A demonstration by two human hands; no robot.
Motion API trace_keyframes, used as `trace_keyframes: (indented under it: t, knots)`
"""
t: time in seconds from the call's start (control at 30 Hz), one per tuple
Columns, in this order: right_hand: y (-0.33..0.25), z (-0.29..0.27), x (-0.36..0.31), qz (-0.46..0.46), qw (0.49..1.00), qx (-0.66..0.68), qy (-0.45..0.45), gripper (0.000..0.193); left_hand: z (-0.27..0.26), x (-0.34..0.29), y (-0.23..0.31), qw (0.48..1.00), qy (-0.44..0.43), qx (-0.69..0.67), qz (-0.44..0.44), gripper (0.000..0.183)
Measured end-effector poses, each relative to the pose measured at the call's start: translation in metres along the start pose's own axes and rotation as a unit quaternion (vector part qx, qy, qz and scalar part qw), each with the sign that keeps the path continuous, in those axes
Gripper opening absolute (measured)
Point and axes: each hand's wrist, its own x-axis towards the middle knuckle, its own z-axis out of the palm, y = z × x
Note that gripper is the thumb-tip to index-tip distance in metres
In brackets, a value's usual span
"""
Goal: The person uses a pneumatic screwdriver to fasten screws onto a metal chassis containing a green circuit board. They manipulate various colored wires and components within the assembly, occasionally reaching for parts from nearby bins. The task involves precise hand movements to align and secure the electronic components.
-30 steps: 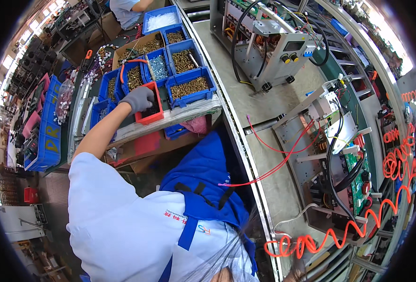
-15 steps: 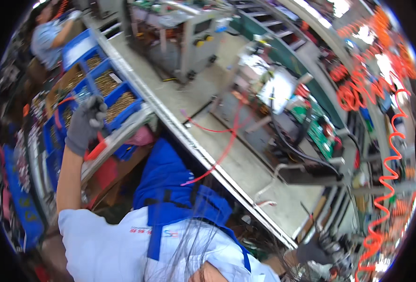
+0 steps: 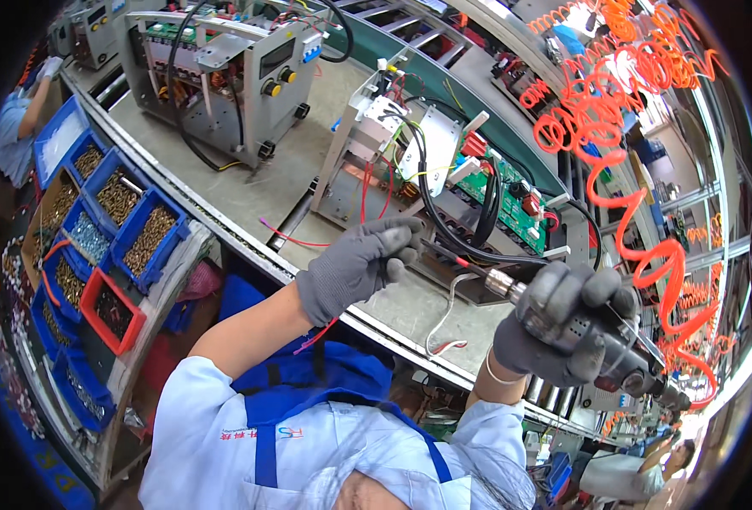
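My right hand [image 3: 554, 319], in a grey glove, is wrapped round a dark power screwdriver [image 3: 631, 374]. Its long bit [image 3: 454, 260] points left, toward my left hand [image 3: 363, 259]. That hand, gloved in grey too, has its fingers pinched together by the bit's tip; anything small between them is too hard to see. Just beyond both hands sits an open metal equipment chassis [image 3: 337, 191] with a green circuit board [image 3: 512, 212], a white panel [image 3: 431, 153] and black cables [image 3: 424, 183]. Loose red wires [image 3: 365, 191] hang at its near left side.
Blue bins [image 3: 146, 242] of screws and a red bin [image 3: 110, 313] stand at the left. Another chassis [image 3: 214, 93] sits farther along the line. A coiled orange hose [image 3: 622, 225] hangs at the right. Other people [image 3: 19, 127] work at far left and lower right.
My left hand has come from over the screw bins to the screwdriver's bit. My right hand has risen from the lower right with the screwdriver. The view has shifted too.
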Motion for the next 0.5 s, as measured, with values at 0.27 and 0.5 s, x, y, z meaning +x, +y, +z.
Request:
trace_keyframes:
  t: [0.27,0.5]
  knots:
    - [0.022,0.000,0.007,0.042,0.999,-0.015,-0.023,0.049,0.003,0.009,0.017,0.998,0.000,-0.052,-0.037,0.027]
    - [0.031,0.003,0.024,0.056,0.998,-0.011,0.005,0.048,0.021,0.016,0.028,0.998,0.009,-0.055,-0.015,0.029]
